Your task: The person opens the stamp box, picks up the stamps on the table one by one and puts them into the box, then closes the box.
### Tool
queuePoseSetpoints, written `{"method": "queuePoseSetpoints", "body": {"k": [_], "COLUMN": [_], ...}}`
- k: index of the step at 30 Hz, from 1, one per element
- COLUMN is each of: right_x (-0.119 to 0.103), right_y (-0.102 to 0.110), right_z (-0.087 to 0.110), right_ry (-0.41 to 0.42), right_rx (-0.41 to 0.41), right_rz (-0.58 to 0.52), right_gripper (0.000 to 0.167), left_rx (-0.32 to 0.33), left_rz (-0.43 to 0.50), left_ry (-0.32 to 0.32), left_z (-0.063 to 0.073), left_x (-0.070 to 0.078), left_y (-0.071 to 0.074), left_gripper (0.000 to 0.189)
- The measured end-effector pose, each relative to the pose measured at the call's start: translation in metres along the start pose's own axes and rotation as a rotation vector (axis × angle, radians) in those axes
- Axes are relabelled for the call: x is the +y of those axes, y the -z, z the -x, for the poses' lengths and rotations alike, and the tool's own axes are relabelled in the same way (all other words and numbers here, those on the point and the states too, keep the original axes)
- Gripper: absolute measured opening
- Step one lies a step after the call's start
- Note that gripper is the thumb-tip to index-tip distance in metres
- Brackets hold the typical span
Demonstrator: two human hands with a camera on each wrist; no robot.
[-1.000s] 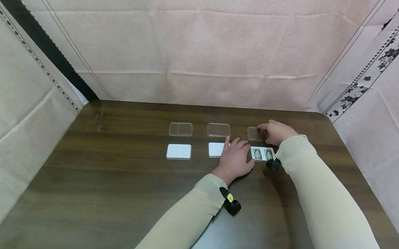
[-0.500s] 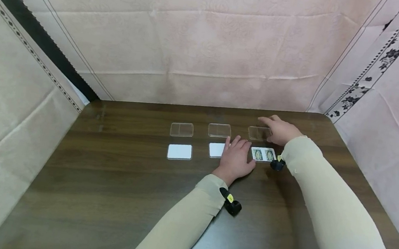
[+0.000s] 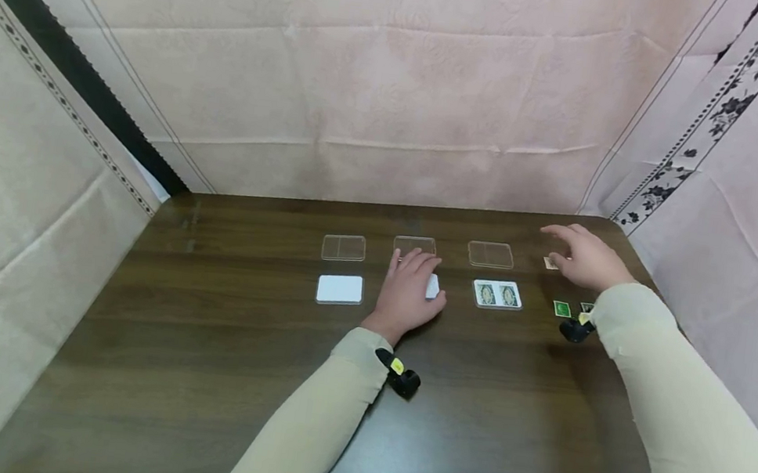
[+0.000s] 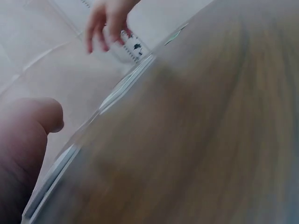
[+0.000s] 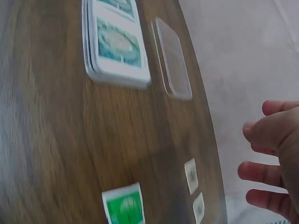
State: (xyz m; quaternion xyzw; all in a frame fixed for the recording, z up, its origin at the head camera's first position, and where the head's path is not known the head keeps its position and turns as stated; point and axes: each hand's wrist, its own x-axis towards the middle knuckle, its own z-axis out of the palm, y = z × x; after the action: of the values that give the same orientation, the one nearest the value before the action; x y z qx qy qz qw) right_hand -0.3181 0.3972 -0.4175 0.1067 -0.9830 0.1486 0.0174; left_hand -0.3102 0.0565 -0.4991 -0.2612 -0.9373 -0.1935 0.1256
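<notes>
My left hand lies over the middle white card stack with its fingers spread, hiding most of it. To its right is a white card stack with two green-printed stamps on top. My right hand hovers above the table's right side, fingers loosely bent and holding nothing. Below it are a green stamp and a pale stamp. In the right wrist view the hand is apart from two small pale stamps. Another stamp is partly hidden by the right wrist.
Three clear plastic lids lie in a row at the back: left, middle and right. A white card stack is at the left. Pale cloth hangs behind the wooden table.
My right hand has moved right, from the right-hand clear lid to above the stamps, which have come into sight. My left hand has shifted left over the middle white stack.
</notes>
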Motion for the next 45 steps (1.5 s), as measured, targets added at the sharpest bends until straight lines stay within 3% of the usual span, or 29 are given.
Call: {"method": "queuePoseSetpoints", "body": {"k": [9,20,27,32,37,45], "right_x": [0.021,0.045,0.054,0.052,0.047,0.039], "right_y": [0.004,-0.029,-0.043,-0.052,-0.05,-0.044], "right_z": [0.013,0.006,0.005,0.002,-0.003,-0.013], "right_ry": [-0.025,-0.146,-0.144,-0.166,-0.178,-0.198], "right_rx": [0.027,-0.004,-0.021,0.01,0.056,0.02], "right_rz": [-0.016,0.011,0.038,0.062,0.074,0.075], "right_gripper": [0.047,0.041,0.045,0.048,0.038,0.027], "left_rx": [-0.054,-0.083,-0.109,-0.131,-0.132,-0.126], "left_rz": [0.001,-0.129,-0.168,-0.168,-0.158,-0.168], "left_ry": [0.045,0.102,0.114,0.123,0.125,0.114], "left_z": [0.014,0.024,0.027,0.028,0.028,0.029], "left_x": [-0.032,-0.048,-0.051,-0.051,-0.051,-0.052], "left_y": [0.015,0.023,0.026,0.026,0.026,0.026], "left_gripper": [0.069,0.078,0.078,0.077,0.07,0.064]}}
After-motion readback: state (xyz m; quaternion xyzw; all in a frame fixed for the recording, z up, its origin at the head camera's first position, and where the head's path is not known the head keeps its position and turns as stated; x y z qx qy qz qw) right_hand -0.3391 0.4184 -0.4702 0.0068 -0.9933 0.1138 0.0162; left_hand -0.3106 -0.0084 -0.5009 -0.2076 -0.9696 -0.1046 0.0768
